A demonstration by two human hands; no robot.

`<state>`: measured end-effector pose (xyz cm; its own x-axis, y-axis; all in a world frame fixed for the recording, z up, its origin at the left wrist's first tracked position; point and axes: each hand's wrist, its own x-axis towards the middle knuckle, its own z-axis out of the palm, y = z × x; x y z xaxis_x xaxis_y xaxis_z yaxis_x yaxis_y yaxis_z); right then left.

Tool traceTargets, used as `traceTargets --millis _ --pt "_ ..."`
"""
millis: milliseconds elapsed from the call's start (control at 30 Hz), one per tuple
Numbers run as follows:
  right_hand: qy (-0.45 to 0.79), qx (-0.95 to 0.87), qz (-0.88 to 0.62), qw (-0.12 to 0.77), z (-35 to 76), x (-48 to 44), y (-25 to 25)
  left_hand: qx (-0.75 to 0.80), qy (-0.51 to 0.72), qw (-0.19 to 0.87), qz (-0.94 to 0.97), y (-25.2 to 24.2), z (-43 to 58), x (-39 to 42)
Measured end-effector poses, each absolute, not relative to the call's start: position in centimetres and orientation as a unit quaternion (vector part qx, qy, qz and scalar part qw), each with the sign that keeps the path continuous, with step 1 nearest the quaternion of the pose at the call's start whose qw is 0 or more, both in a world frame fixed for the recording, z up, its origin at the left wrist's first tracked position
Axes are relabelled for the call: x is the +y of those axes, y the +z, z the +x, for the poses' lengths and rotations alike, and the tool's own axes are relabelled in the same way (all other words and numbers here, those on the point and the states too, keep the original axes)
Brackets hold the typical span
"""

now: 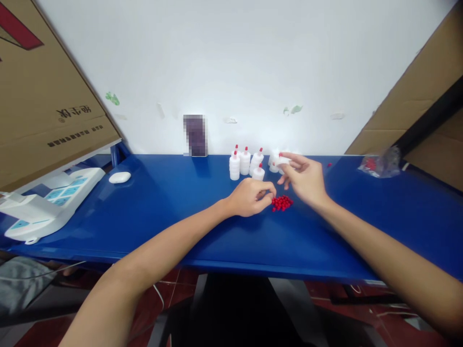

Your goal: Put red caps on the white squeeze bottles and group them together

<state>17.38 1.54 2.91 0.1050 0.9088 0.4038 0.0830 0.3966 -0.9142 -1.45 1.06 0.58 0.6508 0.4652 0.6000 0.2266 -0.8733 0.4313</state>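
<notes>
My left hand point(250, 196) rests on the blue table point(162, 217) with its fingers curled together, right beside a small heap of red caps point(282, 203); what the fingertips pinch is too small to see. My right hand point(305, 179) is raised just behind the heap and grips a small white bottle point(284, 162) between thumb and fingers. Several white bottles with red caps point(246, 163) stand upright in a cluster behind my left hand.
A white scale with blue keys point(47, 205) sits at the table's left end, a white oval object point(119, 177) beside it. A plastic bag with red bits point(379, 164) lies far right. Cardboard boxes point(39, 96) lean at both sides. One stray red cap point(329, 165) lies apart.
</notes>
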Motion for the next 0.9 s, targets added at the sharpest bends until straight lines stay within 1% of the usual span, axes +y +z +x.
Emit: traceTargets --millis 133,267,367,433,533,633,900 --pt "0.242 -0.633 -0.433 0.594 17.6 1.7 2.1 0.202 0.335 0.135 0.91 0.3 -1.4 1.3" --pt "0.181 -0.689 -0.443 0.544 17.5 1.5 1.6 0.21 0.31 0.078 0.924 0.0 -1.5 1.5" --pt "0.13 -0.73 -0.423 0.521 17.2 1.2 1.9 0.218 0.29 0.034 0.931 -0.1 -1.7 1.7" --pt "0.1 -0.764 -0.413 0.486 17.1 1.2 2.1 0.222 0.283 0.013 0.933 -0.3 -1.7 1.8" --pt "0.08 -0.808 -0.394 0.43 17.1 1.3 2.2 0.236 0.267 -0.014 0.934 -0.5 -1.8 2.0" --pt "0.067 -0.835 -0.375 0.397 17.3 1.5 2.0 0.259 0.245 -0.033 0.934 -0.6 -1.7 2.1" --pt "0.065 -0.844 -0.379 0.373 17.3 1.4 1.7 0.299 0.212 -0.055 0.929 -0.4 -1.6 2.0"
